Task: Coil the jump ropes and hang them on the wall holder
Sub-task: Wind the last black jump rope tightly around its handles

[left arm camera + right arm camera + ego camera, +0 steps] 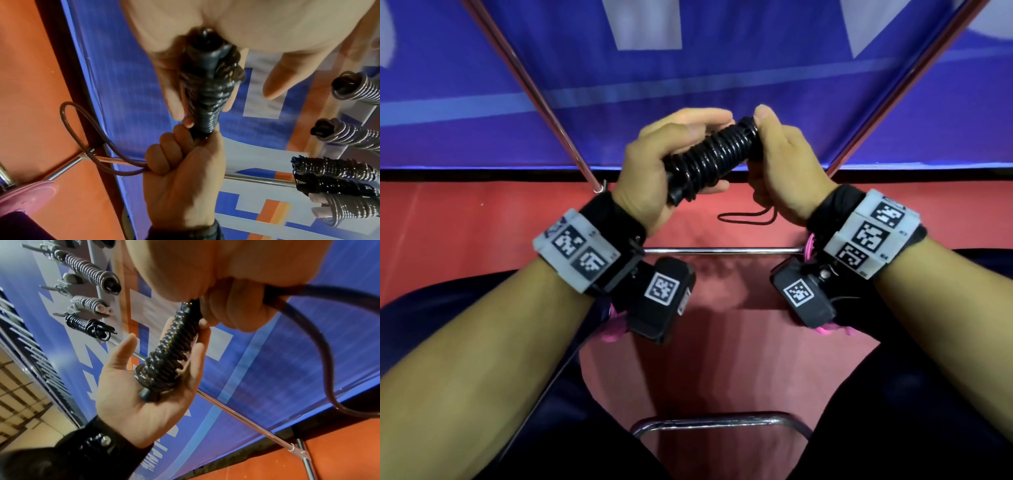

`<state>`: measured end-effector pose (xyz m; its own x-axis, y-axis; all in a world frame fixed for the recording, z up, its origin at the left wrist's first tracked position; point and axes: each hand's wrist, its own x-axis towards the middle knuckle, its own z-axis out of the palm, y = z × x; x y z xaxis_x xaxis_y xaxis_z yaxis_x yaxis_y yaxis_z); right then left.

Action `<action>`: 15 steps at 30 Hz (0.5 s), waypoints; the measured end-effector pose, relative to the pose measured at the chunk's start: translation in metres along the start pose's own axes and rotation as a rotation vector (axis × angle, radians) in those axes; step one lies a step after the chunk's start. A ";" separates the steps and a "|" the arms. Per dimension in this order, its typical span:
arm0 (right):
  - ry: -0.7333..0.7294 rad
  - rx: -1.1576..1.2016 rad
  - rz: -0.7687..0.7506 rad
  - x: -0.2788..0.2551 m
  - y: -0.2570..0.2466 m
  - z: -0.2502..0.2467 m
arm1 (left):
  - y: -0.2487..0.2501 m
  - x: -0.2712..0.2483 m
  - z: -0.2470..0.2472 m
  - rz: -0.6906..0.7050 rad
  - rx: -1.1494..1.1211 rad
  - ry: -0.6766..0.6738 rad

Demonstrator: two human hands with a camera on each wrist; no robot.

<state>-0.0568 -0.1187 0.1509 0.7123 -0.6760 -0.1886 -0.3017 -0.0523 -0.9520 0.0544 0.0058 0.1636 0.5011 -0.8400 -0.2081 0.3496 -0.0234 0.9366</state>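
Note:
A black jump rope (pixel 712 157) is wound in tight turns round its handles. It lies across the palm of my left hand (pixel 681 137), whose fingers run straight along the bundle (pixel 164 358) while the thumb stands apart. My right hand (pixel 774 144) grips the upper end of the bundle, fingers curled, and also holds the rope's loose end. A short loop (pixel 746 218) of that end hangs below this fist (pixel 185 162). The wall holder (pixel 96 280) shows only in the wrist views; its pegs carry several coiled ropes, grey-striped (pixel 349 87) and black (pixel 86 324).
A blue banner wall (pixel 722 85) stands right ahead, with two slanting chrome rods (pixel 544 102) before it. A horizontal chrome bar (pixel 722 251) crosses under my wrists above the red floor (pixel 722 342). A chrome tube frame (pixel 715 423) sits low between my forearms.

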 end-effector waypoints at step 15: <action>-0.009 0.159 0.099 -0.005 -0.001 0.028 | -0.023 0.005 0.004 0.286 0.052 0.093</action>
<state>-0.0428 -0.0946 0.1457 0.6898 -0.6658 -0.2845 -0.2668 0.1315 -0.9547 0.0455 0.0004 0.1423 0.6442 -0.7636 0.0432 0.1442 0.1766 0.9737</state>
